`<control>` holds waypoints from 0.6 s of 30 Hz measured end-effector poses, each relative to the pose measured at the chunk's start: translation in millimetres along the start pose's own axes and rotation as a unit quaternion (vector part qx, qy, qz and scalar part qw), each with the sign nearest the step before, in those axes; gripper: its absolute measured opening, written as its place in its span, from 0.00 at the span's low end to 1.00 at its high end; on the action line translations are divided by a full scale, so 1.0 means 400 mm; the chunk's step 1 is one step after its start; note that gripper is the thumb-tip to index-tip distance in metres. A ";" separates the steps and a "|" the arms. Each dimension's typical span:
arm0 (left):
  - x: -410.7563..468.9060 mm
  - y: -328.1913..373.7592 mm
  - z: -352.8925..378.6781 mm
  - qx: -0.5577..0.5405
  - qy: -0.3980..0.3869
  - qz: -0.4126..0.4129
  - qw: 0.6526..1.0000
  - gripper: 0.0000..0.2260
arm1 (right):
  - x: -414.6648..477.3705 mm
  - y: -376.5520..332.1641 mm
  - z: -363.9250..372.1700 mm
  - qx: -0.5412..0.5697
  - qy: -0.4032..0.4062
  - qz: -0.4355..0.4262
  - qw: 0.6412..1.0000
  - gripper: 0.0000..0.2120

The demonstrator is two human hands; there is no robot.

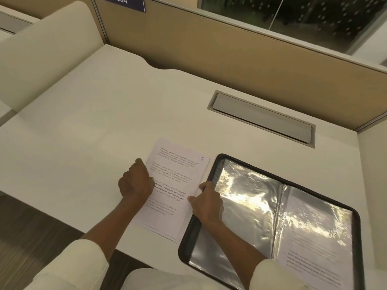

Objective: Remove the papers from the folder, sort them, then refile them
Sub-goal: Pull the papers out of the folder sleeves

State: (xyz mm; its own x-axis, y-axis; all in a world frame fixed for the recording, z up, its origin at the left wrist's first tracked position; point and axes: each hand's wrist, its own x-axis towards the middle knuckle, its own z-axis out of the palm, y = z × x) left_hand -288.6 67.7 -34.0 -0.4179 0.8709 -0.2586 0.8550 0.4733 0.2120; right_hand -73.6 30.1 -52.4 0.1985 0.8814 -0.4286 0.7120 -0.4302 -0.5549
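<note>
Bare left hand (136,182) and right hand (207,203), forearms uncovered, loose cream left sleeve (73,266) and right sleeve (278,278) ending near the elbows, matching cream garment (155,279) below the desk (94,122) edge.

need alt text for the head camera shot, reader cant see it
A person's left hand and right hand grip the side edges of a stack of printed papers on a white desk, the top sheet marked 5. To the right lies an open black-rimmed folder of clear sleeves, with a printed page in its right sleeve.
</note>
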 end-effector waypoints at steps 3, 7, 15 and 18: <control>-0.002 0.011 -0.002 0.060 0.030 0.018 0.998 0.22 | 0.004 0.003 0.003 0.010 0.005 -0.004 1.000 0.24; -0.023 0.034 -0.004 0.156 0.066 0.054 0.984 0.21 | 0.006 0.044 -0.001 0.090 -0.028 -0.048 0.994 0.18; -0.151 0.172 0.045 0.116 0.014 0.188 0.975 0.16 | -0.062 0.217 -0.117 0.086 0.072 -0.085 0.990 0.09; -0.229 0.252 0.074 0.105 0.000 0.257 0.961 0.14 | -0.086 0.298 -0.162 0.088 0.128 -0.081 0.985 0.09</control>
State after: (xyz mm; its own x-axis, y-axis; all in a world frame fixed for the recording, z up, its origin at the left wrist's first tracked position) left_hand -155.3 31.7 -16.8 0.0758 0.9823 -0.1715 0.9916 -0.0562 0.1162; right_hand 48.0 -39.1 -57.7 0.2710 0.9519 -0.1429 0.6256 -0.2869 -0.7254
